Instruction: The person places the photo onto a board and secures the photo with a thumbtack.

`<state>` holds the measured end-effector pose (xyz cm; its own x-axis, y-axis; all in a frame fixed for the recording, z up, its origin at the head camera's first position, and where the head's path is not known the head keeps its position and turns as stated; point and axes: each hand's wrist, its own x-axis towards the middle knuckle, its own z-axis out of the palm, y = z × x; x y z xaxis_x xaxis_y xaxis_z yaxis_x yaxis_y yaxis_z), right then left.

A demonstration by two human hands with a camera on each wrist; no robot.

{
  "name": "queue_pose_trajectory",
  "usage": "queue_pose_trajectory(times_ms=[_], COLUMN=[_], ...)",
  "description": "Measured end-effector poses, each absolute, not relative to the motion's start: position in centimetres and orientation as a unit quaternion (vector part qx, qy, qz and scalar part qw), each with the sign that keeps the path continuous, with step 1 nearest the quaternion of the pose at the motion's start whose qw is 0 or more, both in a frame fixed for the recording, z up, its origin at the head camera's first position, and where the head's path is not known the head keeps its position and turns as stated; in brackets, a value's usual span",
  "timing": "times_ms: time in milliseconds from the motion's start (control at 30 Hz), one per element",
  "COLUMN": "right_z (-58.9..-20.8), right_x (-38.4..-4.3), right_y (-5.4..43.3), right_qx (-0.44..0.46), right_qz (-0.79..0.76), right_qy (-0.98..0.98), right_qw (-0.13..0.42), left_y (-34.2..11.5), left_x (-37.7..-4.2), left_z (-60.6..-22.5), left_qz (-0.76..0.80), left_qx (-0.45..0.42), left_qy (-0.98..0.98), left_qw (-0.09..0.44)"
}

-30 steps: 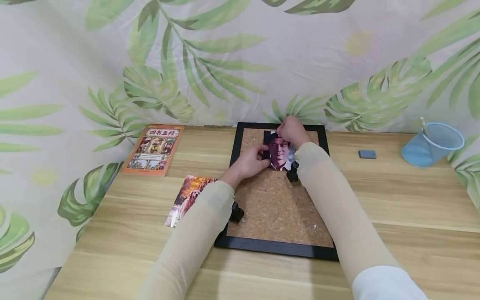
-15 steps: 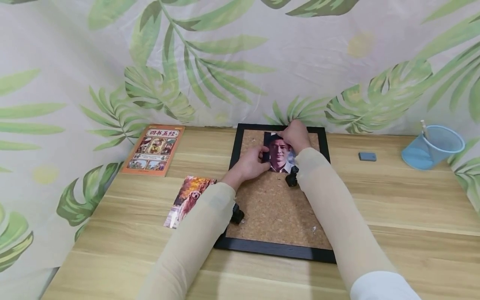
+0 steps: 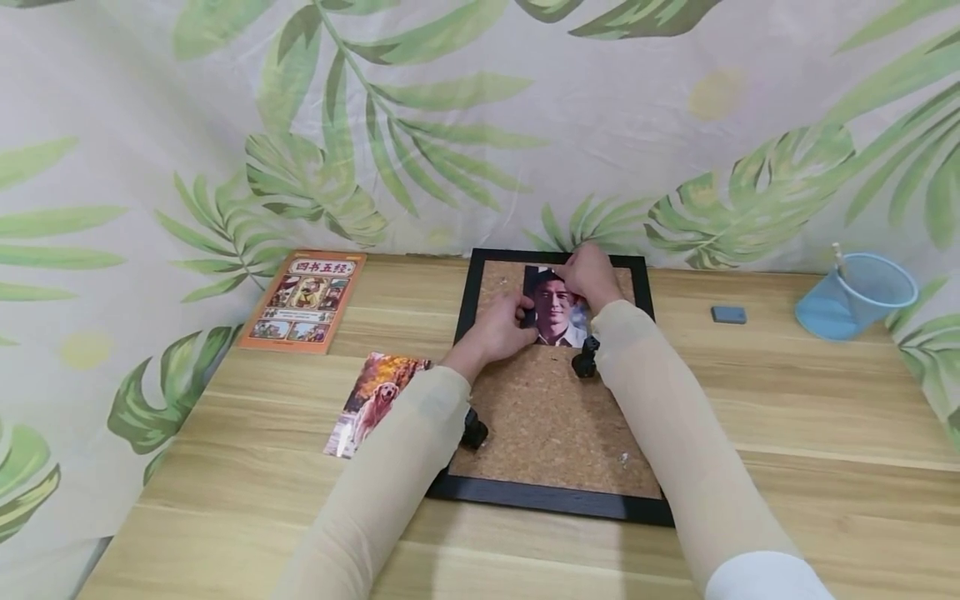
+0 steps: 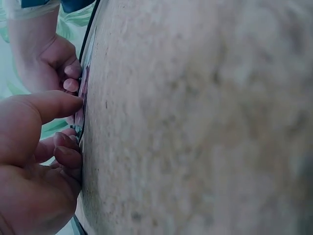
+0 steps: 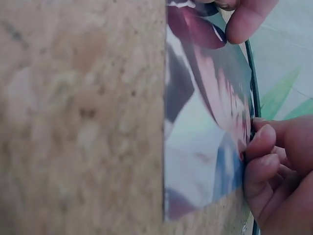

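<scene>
A portrait photo (image 3: 553, 315) lies on the upper part of a black-framed cork board (image 3: 555, 417). At its left edge, my left hand (image 3: 498, 329) touches it with spread thumb and fingers; in the left wrist view, the left hand's fingertips (image 4: 73, 103) meet the thin edge of the photo. My right hand (image 3: 592, 277) is at the top of the photo, its fingers curled and pressed close to the surface. In the right wrist view, the right hand (image 5: 281, 169) has bunched fingers at the photo's far edge; whether they pinch anything small is hidden.
A dog photo (image 3: 375, 400) lies left of the board, partly under the left sleeve. Beyond it is an orange comic-style book (image 3: 303, 300). At right are a small blue block (image 3: 728, 314) and a blue mesh cup (image 3: 855, 300). Small shiny bits (image 3: 623, 458) dot the cork.
My right hand has shifted slightly at the photo's top, uncovering a little more of its upper edge. The left hand keeps its place at the left edge. The whole view shifts slightly.
</scene>
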<state>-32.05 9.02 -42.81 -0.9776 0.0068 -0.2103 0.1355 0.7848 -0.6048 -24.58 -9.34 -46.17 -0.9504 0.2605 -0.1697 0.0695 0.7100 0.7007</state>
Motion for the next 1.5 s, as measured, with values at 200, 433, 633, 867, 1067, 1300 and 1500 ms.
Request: queue_pose_trajectory(times_ms=[200, 433, 633, 867, 1067, 1300, 1500], right_z=[-42.3, -40.8, -39.6, -38.0, -37.0, -36.2, -36.2], right_x=[-31.2, -29.4, -27.3, -24.1, -21.7, -19.4, -17.1], right_y=[10.2, 11.4, 13.0, 15.6, 17.3, 18.6, 20.2], right_qx=[0.015, -0.036, -0.108, -0.17, -0.188, -0.227, -0.215], right_qz=[-0.34, -0.359, -0.348, -0.338, -0.329, -0.306, -0.322], right_qy=[0.935, 0.928, 0.929, 0.925, 0.924, 0.923, 0.919], right_qw=[0.1, 0.097, 0.069, 0.032, 0.047, 0.056, 0.068], left_y=[-9.3, -10.7, -13.2, -15.8, -17.7, -20.0, -21.2], left_x=[-22.8, -22.6, -22.1, -20.6, -19.3, -17.6, -16.2], left_z=[-43.2, -42.2, -40.0, -37.1, -36.1, -35.4, -35.5], left_qz=[0.42, 0.506, 0.518, 0.494, 0.48, 0.468, 0.433], left_qx=[0.088, 0.075, 0.104, 0.131, 0.141, 0.141, 0.138], left_qy=[0.892, 0.849, 0.84, 0.851, 0.859, 0.868, 0.887], left_qw=[0.145, 0.136, 0.126, 0.12, 0.106, 0.088, 0.08])
